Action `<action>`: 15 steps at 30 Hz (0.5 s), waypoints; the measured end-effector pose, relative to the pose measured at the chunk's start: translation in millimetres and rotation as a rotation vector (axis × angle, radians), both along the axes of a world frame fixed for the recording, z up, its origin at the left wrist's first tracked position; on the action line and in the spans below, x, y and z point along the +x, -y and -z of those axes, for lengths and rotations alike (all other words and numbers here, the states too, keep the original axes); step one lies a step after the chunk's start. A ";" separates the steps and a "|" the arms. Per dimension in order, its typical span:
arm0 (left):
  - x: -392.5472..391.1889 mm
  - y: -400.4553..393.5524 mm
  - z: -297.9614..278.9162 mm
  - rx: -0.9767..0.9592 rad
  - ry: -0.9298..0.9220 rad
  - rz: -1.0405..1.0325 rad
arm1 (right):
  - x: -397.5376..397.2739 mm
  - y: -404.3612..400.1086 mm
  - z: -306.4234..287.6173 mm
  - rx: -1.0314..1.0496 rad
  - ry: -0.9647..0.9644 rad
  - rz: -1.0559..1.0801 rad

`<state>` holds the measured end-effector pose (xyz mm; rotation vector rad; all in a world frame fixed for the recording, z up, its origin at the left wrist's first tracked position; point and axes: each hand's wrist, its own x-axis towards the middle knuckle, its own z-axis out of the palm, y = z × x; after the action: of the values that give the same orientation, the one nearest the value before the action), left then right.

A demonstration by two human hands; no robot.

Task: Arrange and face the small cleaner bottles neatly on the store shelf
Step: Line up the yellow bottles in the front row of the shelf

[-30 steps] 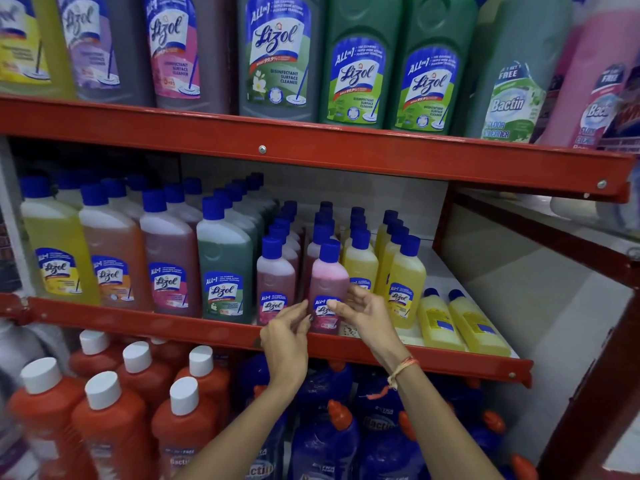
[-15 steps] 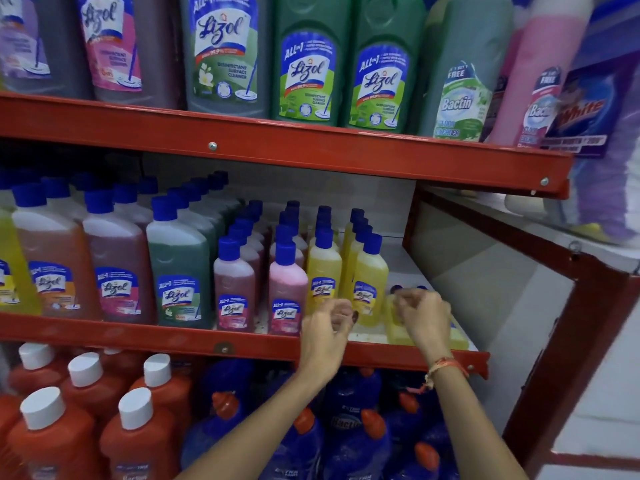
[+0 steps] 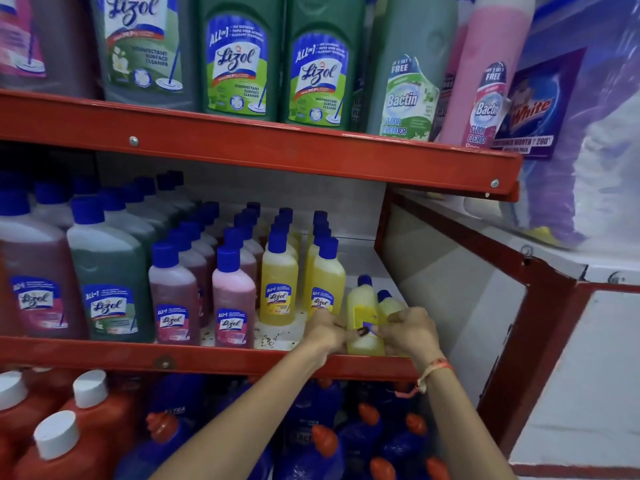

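Note:
Small cleaner bottles with blue caps stand in rows on the middle red shelf [image 3: 221, 358]: pink ones [image 3: 234, 299] and upright yellow ones [image 3: 279, 285]. At the right end two yellow bottles lie on their sides. My left hand [image 3: 327, 332] grips the left side of the nearer lying yellow bottle [image 3: 363, 306]. My right hand [image 3: 410, 329] holds the same bottle's right side and partly covers the second lying bottle [image 3: 389, 303]. Which of the two the right fingers grip is hard to tell.
Larger Lizol bottles [image 3: 110, 278] fill the left of the same shelf. The upper shelf [image 3: 263, 150] carries big green Lizol and Bactin bottles. Below stand orange bottles [image 3: 93, 410] and blue bottles [image 3: 360, 441]. A red upright [image 3: 540, 334] and a grey side panel close the right.
Both hands have moved right, away from the pink bottle, to the lying yellow bottles at the shelf's right end and taken hold there. The camera has swung right and come closer.

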<state>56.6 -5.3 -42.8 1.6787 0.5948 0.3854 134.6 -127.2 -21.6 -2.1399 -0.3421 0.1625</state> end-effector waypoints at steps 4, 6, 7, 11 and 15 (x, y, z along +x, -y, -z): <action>-12.8 -3.3 1.6 0.054 0.146 -0.009 | 0.9 9.1 12.6 0.367 -0.164 -0.107; -19.6 -4.8 1.6 0.079 0.170 0.009 | -3.7 12.7 15.9 0.432 -0.146 -0.179; -22.6 -5.2 2.0 0.100 0.167 0.020 | -5.4 12.7 18.4 0.442 -0.124 -0.185; -31.1 -6.3 1.9 0.188 0.158 0.031 | -11.9 7.9 26.8 0.412 -0.052 -0.151; -33.2 -6.8 4.4 0.235 0.175 -0.020 | -28.3 0.0 14.4 0.353 0.075 -0.032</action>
<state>23.4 1.5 -47.1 1.8398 0.4498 0.6299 106.3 -127.2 -36.0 -1.7947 -0.4163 0.0358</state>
